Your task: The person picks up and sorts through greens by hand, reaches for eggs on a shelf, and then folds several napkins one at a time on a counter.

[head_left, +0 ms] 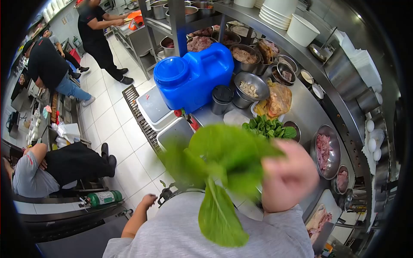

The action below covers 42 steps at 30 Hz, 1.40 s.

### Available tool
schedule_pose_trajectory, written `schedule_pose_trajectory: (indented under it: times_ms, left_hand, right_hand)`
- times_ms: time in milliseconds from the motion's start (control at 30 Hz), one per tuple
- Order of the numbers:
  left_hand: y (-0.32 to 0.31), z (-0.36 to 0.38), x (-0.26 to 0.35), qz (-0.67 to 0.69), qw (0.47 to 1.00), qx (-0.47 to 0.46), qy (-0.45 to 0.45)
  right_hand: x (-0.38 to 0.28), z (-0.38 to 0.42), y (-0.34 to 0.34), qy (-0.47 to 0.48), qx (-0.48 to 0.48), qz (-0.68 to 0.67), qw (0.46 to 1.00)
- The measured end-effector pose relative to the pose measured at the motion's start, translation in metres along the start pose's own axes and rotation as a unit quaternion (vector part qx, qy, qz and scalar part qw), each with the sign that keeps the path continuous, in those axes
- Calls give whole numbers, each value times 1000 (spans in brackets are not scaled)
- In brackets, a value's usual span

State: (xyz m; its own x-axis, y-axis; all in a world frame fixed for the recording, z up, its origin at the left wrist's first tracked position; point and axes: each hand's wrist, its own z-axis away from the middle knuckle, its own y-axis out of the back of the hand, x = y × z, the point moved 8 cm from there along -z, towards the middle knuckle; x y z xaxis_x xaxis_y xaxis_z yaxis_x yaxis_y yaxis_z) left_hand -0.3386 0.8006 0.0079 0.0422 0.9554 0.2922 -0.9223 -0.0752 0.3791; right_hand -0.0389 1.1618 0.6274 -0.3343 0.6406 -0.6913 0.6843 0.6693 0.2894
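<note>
Close to the camera, my right hand (290, 176) is closed around a bunch of leafy greens (226, 157) that looks like bok choy. The hand and upper leaves are smeared by motion; one broad leaf hangs down in front of my grey shirt. Low at my side is my left hand (149, 201), small in view, beside a dark object I cannot make out; its fingers are not clear. Beyond the held greens, a pile of similar leaves (270, 127) lies on the steel counter (301, 105).
A big blue jug (195, 79) and a dark lidded cup (222, 99) stand ahead. Bowls of raw meat (325, 150) and a cutting board with meat (319, 219) are on the right. Several co-workers stand or sit leftward, including a seated person (64, 170). A green cylinder (104, 198) lies nearby.
</note>
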Motion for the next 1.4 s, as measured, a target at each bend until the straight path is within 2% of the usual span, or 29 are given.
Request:
schedule_pose_trajectory:
  times_ms: [33, 67, 100, 133, 200, 233, 267, 333, 367, 433, 500, 567, 600, 633, 700, 800, 833, 900, 967, 1033, 1067, 1167, 1200, 1333, 1400]
  left_hand:
    - [1, 5, 23, 79, 995, 21, -63]
    - [1, 10, 55, 95, 990, 13, -102]
    - [3, 45, 108, 142, 980, -10, -143]
    - [4, 81, 159, 200, 959, -51, -193]
    - [-3, 130, 238, 278, 913, -176, -241]
    - [-3, 170, 283, 290, 872, -236, -317]
    - [2, 211, 317, 293, 852, -254, -352]
    - [1, 257, 362, 281, 798, -262, -464]
    - [0, 265, 369, 285, 799, -258, -463]
    - [-11, 286, 380, 251, 793, -308, -462]
    - [-7, 300, 384, 220, 800, -277, -485]
    - [-2, 291, 377, 263, 821, -250, -442]
    - [5, 292, 376, 272, 817, -201, -467]
    - [6, 293, 374, 272, 818, -200, -466]
    - [16, 294, 369, 296, 832, -160, -441]
    - [20, 294, 367, 292, 834, -144, -445]
    - [20, 293, 366, 304, 831, -153, -440]
    - [20, 286, 364, 319, 820, -127, -457]
    - [22, 285, 363, 333, 809, -101, -473]
    - [35, 296, 366, 258, 804, 0, -536]
    - [31, 291, 365, 256, 806, -38, -532]
    - [21, 294, 364, 243, 799, -68, -545]
    - [18, 294, 363, 273, 801, -95, -524]
    - [17, 294, 359, 286, 791, -72, -536]
    - [18, 292, 354, 295, 790, -48, -535]
  right_hand:
    - [30, 12, 8, -53, 147, 40, 987]
    - [63, 13, 3, -111, 218, -127, 961]
    - [91, 12, -4, -150, 221, -222, 938]
    - [120, 17, -16, -210, 223, -344, 888]
    - [161, 30, -35, -300, 203, -413, 835]
    - [174, 35, -45, -328, 190, -437, 815]
    - [182, 38, -51, -333, 184, -440, 814]
    - [197, 46, -67, -364, 176, -500, 766]
    - [200, 47, -73, -366, 172, -502, 764]
    - [205, 53, -79, -377, 185, -494, 762]
    - [212, 62, -81, -380, 179, -480, 770]
    - [211, 66, -81, -380, 176, -466, 779]
    - [208, 67, -75, -382, 208, -439, 786]
    - [206, 70, -71, -383, 240, -411, 792]
    - [212, 87, -71, -398, 239, -392, 794]
    - [219, 113, -108, -461, 53, -392, 794]
    - [217, 118, -114, -461, 50, -393, 794]
    - [207, 127, -140, -483, -43, -378, 789]
    - [199, 125, -153, -491, -46, -372, 787]
    - [199, 123, -157, -474, -37, -317, 821]
    - [193, 117, -160, -451, -14, -329, 829]
    - [193, 120, -167, -442, -37, -288, 849]
    - [190, 117, -166, -438, -4, -287, 852]
    - [195, 123, -164, -434, 19, -292, 852]
    - [191, 119, -162, -398, 52, -326, 856]
